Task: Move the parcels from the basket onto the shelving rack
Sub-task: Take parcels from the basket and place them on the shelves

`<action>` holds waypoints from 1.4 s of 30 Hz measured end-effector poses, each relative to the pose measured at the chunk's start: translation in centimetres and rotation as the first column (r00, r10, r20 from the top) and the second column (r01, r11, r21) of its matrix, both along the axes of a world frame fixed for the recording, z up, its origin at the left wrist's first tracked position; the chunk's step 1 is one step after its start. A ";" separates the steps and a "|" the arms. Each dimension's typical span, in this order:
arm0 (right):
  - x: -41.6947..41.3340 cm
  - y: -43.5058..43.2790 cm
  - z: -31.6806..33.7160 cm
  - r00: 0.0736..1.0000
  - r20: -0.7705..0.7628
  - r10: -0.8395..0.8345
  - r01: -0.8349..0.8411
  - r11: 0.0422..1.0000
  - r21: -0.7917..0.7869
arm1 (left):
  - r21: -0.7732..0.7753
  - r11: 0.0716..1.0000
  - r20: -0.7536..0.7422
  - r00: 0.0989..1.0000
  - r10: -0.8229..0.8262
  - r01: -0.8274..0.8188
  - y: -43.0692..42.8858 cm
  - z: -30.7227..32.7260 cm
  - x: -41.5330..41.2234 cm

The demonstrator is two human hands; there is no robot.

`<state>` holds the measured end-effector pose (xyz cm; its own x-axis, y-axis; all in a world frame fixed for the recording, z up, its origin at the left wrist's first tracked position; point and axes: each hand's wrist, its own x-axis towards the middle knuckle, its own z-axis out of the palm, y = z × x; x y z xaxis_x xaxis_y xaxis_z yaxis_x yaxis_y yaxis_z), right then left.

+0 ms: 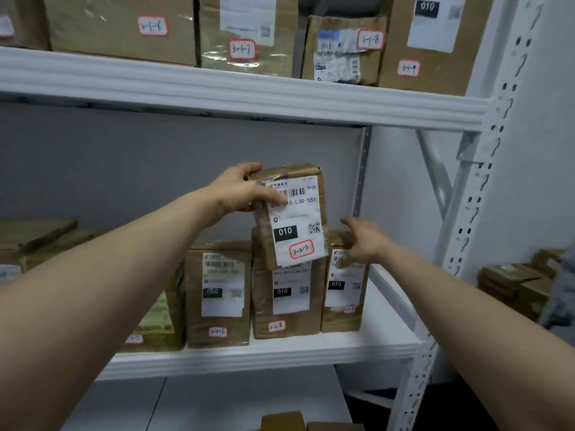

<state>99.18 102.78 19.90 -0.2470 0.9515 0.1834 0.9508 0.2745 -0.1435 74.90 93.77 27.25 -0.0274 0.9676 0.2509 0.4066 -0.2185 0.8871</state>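
Grips parcel (295, 225) at top corner w/ L hand (239, 189) — tilted, label out, lower edge overlapping a box (286, 309) in the shelf (280, 353) row. Holds R hand (362, 241) released, fingers spread, by end box (342, 309) — contact unclear, blurred.

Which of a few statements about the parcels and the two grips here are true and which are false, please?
1. The left grip holds a parcel by its top edge. True.
2. The right grip pinches that same parcel. False: it is open, by the rightmost standing parcel.
3. The held parcel bears a red-edged sticker. True.
4. The upper shelf holds no boxes. False: boxes stand along it.
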 end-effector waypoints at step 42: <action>5.5 5.1 1.7 0.950 0.195 0.243 -0.212 0.963 -0.169 | -0.059 0.997 -0.005 0.998 0.059 -0.060 1.6 -0.5 7.1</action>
<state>104.72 107.93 21.57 -0.4782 0.8777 -0.0316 0.8781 0.4785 0.0008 82.04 95.38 26.74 -0.0847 0.9774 0.1939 0.4199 -0.1414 0.8965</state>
